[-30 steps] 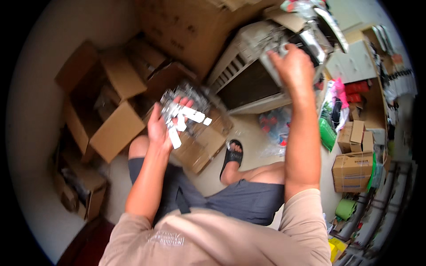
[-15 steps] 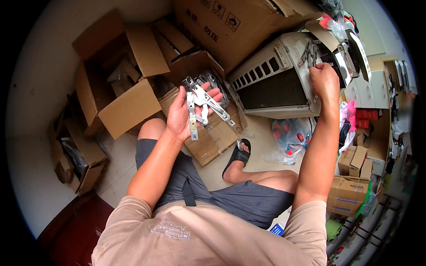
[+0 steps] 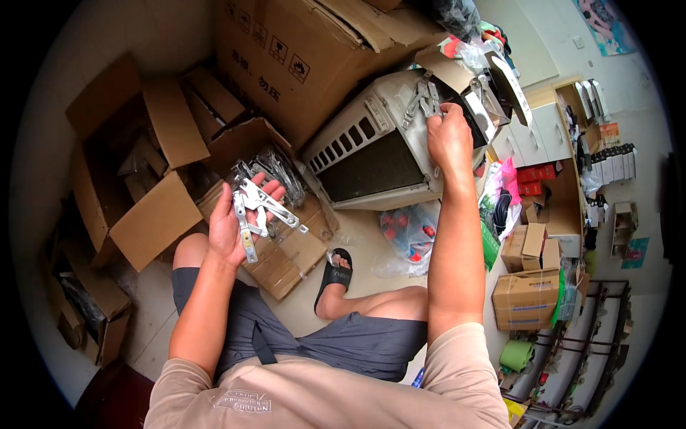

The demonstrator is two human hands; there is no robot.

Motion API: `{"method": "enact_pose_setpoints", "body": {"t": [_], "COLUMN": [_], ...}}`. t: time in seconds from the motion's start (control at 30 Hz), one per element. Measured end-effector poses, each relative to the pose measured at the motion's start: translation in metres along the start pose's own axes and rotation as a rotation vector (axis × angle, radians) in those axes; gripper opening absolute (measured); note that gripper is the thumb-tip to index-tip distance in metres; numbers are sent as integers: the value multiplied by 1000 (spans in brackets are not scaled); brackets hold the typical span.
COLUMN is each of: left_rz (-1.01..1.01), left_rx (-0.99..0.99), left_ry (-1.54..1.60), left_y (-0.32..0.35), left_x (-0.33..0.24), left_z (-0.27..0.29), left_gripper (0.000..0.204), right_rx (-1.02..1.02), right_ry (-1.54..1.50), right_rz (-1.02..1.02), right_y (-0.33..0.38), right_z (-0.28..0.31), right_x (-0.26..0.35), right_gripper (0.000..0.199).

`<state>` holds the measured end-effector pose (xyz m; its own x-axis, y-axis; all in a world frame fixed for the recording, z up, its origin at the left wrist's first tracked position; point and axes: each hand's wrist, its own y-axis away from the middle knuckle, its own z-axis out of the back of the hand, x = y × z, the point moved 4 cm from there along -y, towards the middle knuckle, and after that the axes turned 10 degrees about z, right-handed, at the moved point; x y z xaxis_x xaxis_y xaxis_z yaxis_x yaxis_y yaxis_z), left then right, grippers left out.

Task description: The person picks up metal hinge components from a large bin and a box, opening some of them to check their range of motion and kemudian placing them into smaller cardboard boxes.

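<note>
My left hand (image 3: 232, 225) lies palm up over my left knee and holds several flat silver metal hinges (image 3: 259, 209). Just beyond it sits a small open cardboard box (image 3: 286, 250) with plastic bags of more metal parts (image 3: 275, 166). My right hand (image 3: 449, 137) reaches out over the top of a beige slatted air-conditioner unit (image 3: 371, 146). Its fingers are closed around silver metal hinges (image 3: 423, 100) that rest on the unit's top.
Open cardboard boxes (image 3: 139, 171) stand at the left and a large brown carton (image 3: 314, 57) behind the unit. A plastic bag with red items (image 3: 411, 232) lies by my sandalled foot (image 3: 334, 275). Small sealed boxes (image 3: 529, 293), white drawers (image 3: 539, 132) and shelves fill the right side.
My right hand has come down from high on the unit onto the hinges on its top. My left hand with its hinges stays over my knee while the view shifts.
</note>
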<state>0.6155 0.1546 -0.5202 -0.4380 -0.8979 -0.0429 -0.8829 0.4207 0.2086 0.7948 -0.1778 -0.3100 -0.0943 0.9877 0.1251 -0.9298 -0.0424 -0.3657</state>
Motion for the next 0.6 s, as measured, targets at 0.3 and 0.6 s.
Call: {"method": "enact_pose_setpoints", "body": {"t": [0.3,0.6], "left_rz": [5,151], "left_rx": [12,18], "left_ry": [-47,-73], "left_y": [1,-5], "left_x": [-1,9], "left_z": [-8,-21], "left_gripper": [76,79], "right_rx": [-89,272], "right_ry": [-54,-519], "right_rz": [265,352], "right_y": [51,164], "right_z": [30,10], "right_x": [46,119], "right_gripper": [34,37]}}
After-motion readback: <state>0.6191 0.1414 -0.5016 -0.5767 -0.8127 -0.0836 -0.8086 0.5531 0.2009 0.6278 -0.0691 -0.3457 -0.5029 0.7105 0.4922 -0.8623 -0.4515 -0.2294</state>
